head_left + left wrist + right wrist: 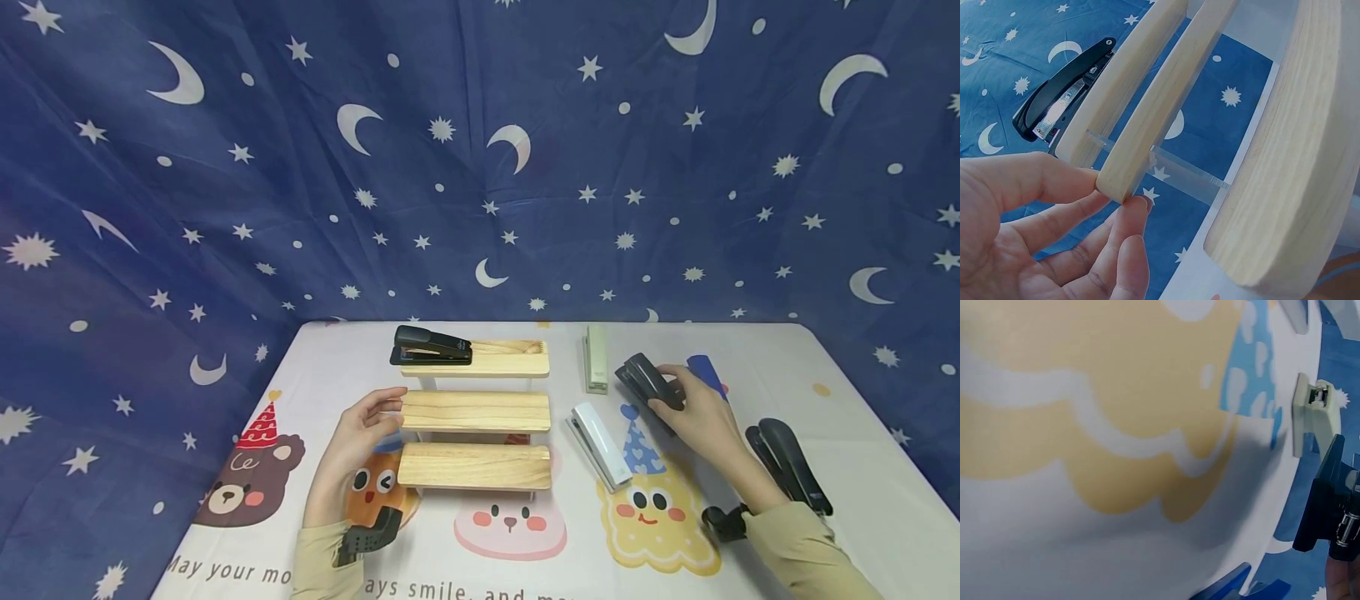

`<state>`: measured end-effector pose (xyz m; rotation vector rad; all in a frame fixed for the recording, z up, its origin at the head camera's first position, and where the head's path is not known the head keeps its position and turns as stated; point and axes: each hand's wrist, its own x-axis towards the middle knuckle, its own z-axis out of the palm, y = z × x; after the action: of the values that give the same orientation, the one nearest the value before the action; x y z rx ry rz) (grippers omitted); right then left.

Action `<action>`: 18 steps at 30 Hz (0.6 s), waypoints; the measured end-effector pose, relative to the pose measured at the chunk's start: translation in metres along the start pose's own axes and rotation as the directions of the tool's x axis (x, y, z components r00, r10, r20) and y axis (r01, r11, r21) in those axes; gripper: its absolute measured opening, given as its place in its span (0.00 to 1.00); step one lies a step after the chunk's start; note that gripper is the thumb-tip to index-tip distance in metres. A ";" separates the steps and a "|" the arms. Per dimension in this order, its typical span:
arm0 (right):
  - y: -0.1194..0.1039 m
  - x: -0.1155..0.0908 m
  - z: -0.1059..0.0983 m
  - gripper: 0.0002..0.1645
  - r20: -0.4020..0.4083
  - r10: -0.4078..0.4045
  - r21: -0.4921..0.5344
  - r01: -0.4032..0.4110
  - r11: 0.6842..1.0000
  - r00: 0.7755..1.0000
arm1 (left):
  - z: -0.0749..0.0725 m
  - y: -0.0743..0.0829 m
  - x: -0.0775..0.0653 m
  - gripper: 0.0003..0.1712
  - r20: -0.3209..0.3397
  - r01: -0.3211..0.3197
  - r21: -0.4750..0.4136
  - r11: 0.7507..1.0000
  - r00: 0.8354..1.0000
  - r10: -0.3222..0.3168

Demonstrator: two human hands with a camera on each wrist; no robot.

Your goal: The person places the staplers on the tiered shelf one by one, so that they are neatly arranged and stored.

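My left hand (pixel 358 435) pinches the left end of the middle board of a three-step wooden rack (pixel 480 412). In the left wrist view, thumb and fingers sit on either side of that board's end (pixel 1124 169). A black stapler (pixel 435 345) lies across the left part of the rack's top step; the lower two boards are bare. To the right, my right hand (pixel 699 417) grips a dark grey stapler (pixel 645 377), apparently raised off the table. Only part of this stapler (pixel 1329 509) shows at the right wrist view's edge, with a bit of finger below it.
Right of the rack lie a pale green stapler (pixel 596 358) and a white stapler (pixel 602 446). A blue stapler (pixel 707 373) is partly hidden behind my right hand. Another black stapler (pixel 791 467) lies beside my right forearm. A starry blue curtain (pixel 480 167) hangs behind the table.
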<state>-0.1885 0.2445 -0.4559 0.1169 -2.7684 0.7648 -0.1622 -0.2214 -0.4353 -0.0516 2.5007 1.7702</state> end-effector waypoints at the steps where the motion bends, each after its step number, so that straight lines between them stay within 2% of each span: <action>1: -0.002 0.000 -0.001 0.33 -0.002 -0.003 0.005 0.003 1.000 1.000 | 0.000 0.000 0.000 0.25 0.000 0.002 0.002 1.000 1.000 -0.002; 18: -0.027 0.005 -0.017 0.32 -0.003 -0.024 0.043 0.024 0.999 1.000 | -0.001 0.002 0.000 0.26 -0.003 0.013 0.016 1.000 1.000 -0.013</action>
<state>-0.1852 0.2296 -0.4274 0.1573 -2.7433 0.8185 -0.1626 -0.2212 -0.4331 -0.0696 2.5105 1.7469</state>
